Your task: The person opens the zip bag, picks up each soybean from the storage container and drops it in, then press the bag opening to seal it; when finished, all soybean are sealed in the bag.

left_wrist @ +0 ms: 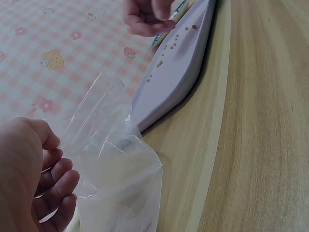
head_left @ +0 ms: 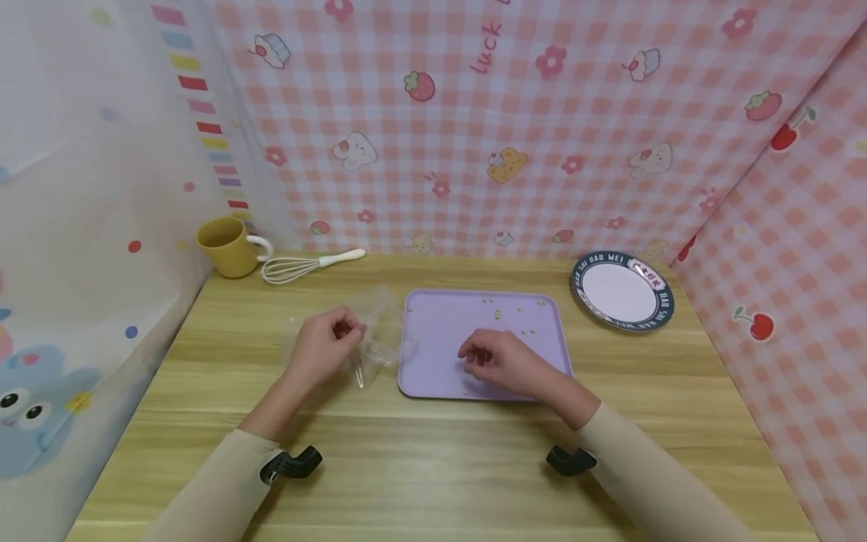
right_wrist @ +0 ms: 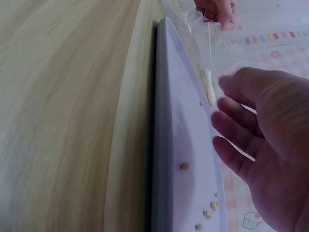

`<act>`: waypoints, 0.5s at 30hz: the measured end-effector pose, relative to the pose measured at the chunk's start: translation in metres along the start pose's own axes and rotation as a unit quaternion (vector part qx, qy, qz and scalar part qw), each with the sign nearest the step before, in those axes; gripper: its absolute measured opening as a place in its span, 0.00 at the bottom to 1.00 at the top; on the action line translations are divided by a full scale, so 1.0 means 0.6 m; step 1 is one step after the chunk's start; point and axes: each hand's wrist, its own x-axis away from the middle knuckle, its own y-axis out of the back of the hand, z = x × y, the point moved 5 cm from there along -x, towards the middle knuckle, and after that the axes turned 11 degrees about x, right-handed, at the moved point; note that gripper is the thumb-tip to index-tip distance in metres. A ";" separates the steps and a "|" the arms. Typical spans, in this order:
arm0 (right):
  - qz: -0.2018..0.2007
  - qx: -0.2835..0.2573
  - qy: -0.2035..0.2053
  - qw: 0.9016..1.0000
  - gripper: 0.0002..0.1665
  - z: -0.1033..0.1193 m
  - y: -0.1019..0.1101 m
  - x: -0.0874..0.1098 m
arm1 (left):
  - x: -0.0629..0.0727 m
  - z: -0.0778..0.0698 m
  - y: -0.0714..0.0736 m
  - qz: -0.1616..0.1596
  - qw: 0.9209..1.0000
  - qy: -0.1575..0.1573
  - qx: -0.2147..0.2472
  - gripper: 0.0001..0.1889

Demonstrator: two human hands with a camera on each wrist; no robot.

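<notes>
My left hand (head_left: 323, 342) pinches the edge of a clear plastic zip bag (head_left: 379, 331) between thumb and forefinger. In the left wrist view the bag (left_wrist: 123, 179) hangs crumpled beside the fingers, its near part cloudy and transparent. Over the lilac tray (head_left: 433, 320) hovers my right hand (head_left: 504, 357), with fingers loosely bent and nothing visible between them. Several small tan, bean-like pieces (head_left: 497, 315) lie scattered on the tray, mostly toward its far right. A few pieces (right_wrist: 210, 210) also show close up in the right wrist view. The bag's right side overlaps the tray's left rim.
At the back left stand a yellow mug (head_left: 229, 248) with a white handle and a white whisk (head_left: 305, 265). A white plate (head_left: 619, 290) with a dark patterned rim sits at the back right. Patterned cloth walls (head_left: 460, 120) border the wooden table (head_left: 433, 467).
</notes>
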 end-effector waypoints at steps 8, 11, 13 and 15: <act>0.086 -0.005 0.014 0.996 0.11 -0.013 -0.021 0.016 | 0.003 0.001 0.000 0.015 1.000 0.000 -0.001 0.06; 0.101 0.000 0.018 0.995 0.10 -0.018 -0.030 0.018 | 0.004 0.001 0.000 0.021 1.000 0.002 0.004 0.06; 0.106 0.000 0.025 0.994 0.09 -0.021 -0.035 0.018 | 0.005 0.000 0.000 0.023 1.000 0.002 0.009 0.06; 0.110 -0.002 0.032 0.993 0.09 -0.021 -0.038 0.017 | 0.007 0.000 0.000 0.026 1.000 0.000 0.010 0.06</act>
